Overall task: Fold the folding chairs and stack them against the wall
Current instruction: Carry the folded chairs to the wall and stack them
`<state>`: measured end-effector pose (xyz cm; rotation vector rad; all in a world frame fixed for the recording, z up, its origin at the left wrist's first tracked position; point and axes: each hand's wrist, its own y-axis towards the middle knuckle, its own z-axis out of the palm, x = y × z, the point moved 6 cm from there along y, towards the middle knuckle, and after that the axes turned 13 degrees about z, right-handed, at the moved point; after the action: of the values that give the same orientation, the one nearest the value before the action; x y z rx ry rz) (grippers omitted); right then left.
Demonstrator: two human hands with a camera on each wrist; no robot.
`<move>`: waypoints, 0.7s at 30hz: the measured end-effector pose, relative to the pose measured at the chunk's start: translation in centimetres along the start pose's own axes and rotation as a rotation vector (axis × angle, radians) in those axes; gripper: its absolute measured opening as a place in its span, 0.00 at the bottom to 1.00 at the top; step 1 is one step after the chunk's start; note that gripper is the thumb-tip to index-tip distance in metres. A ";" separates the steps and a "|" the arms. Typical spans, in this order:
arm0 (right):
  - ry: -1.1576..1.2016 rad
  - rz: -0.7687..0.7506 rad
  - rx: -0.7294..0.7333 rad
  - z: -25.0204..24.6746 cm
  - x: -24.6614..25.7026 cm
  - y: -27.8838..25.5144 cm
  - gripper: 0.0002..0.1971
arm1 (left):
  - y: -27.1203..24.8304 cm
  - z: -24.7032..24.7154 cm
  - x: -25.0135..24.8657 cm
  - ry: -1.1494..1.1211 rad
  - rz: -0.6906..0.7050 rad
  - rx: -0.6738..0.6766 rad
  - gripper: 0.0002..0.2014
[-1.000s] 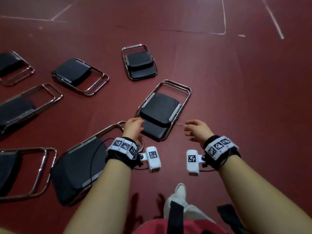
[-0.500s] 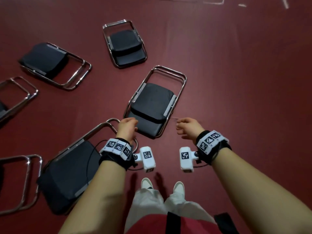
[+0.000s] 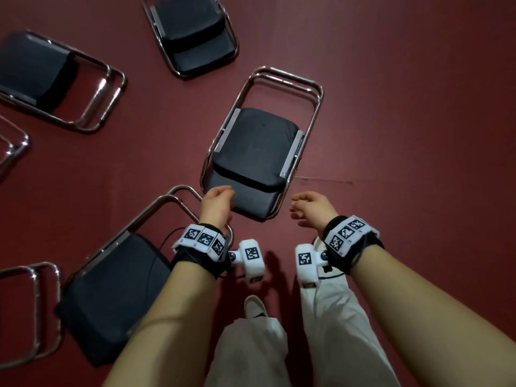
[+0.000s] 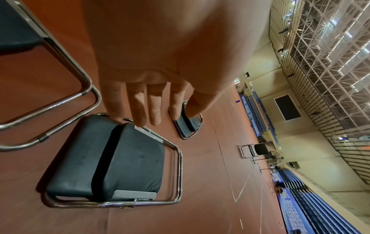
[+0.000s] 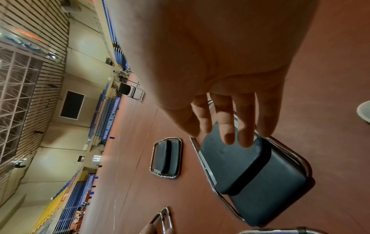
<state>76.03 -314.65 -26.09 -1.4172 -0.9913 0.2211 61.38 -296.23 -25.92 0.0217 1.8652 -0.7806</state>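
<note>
Folded chair [image 3: 258, 152] lying flat on the red floor [image 3: 405, 121], directly ahead of my feet; this chair is my landmark throughout. My left hand [image 3: 216, 206] is over its near left corner and my right hand [image 3: 310, 209] is just off its near right corner; both have loose, relaxed fingers and grip nothing. From the left wrist view the fingers [image 4: 144, 107] reach toward the chair's side rail, and I cannot tell whether they touch it yet. The right wrist view shows the fingers [image 5: 226, 120] spread above the black seat pad, with no contact that I can confirm.

Handling, as I judge it: a chromed steel tube frame with two padded black cushions, so stiff, moderately heavy and awkward rather than fragile. The polished tube looks slippery, and the hinge and the flat metal brackets beside the seat could pinch. I would take hold of the two long side tubes near the backrest end, one hand per side, and keep clear of the brackets.

Other folded chairs lie around the landmark: one beyond it [image 3: 195, 34], one far to its left [image 3: 55, 79], one near-left of it beside my left forearm [image 3: 117, 289], and two more cut off at the left edge. The wall is well away; one chair [image 4: 254, 149] stands unfolded there.

Writing: banners along the blue seating carry text too small to read; my wrist bands show only coded square markers [image 3: 346, 233]
</note>
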 end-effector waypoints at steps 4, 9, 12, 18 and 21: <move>0.011 0.022 0.018 0.7 -1.4 9.0 0.08 | 5.6 3.5 5.9 0.000 -0.029 -0.013 0.06; -0.007 0.052 0.025 2.1 -4.6 20.5 0.10 | 12.5 5.9 15.1 -0.011 -0.042 -0.091 0.10; -0.023 0.056 0.019 3.6 -7.1 27.3 0.10 | 16.3 6.9 21.4 -0.002 -0.045 -0.145 0.12; 0.007 0.048 0.030 7.3 -11.0 38.2 0.11 | 22.5 10.0 32.1 0.046 0.007 -0.138 0.16; 0.017 0.034 0.032 9.1 -12.7 42.5 0.10 | 25.3 10.8 36.2 0.040 0.005 -0.138 0.17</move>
<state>79.89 -307.84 -70.68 -1.4051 -0.9459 0.2487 63.64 -294.07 -71.27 -0.0464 1.9524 -0.6508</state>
